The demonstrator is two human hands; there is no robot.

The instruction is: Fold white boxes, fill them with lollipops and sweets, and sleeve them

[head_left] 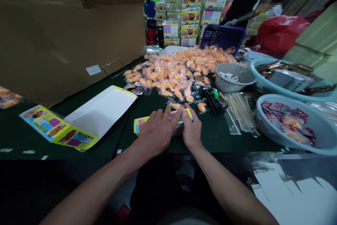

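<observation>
A small printed box (139, 125) with yellow edges lies at the table's front edge, mostly covered by both hands. Over its top and left part spreads my left hand (158, 132), palm down with the fingers stretched out. My right hand (191, 128) grips the box's right end, its thumb and fingers bent round the corner. The fingertips of the two hands nearly meet on top. Just behind them is a heap of wrapped orange pieces (168, 74). An open box (100, 112) with a white inside and printed flaps stands at the left.
A black tape dispenser (216, 102), bagged wooden sticks (238, 112), a grey basket (231, 81) and blue basins (322, 130) line the right. A large cardboard carton (65, 42) rises at the left. Behind, a person's gloved hand (231, 22) touches a tipped purple basket (223, 37).
</observation>
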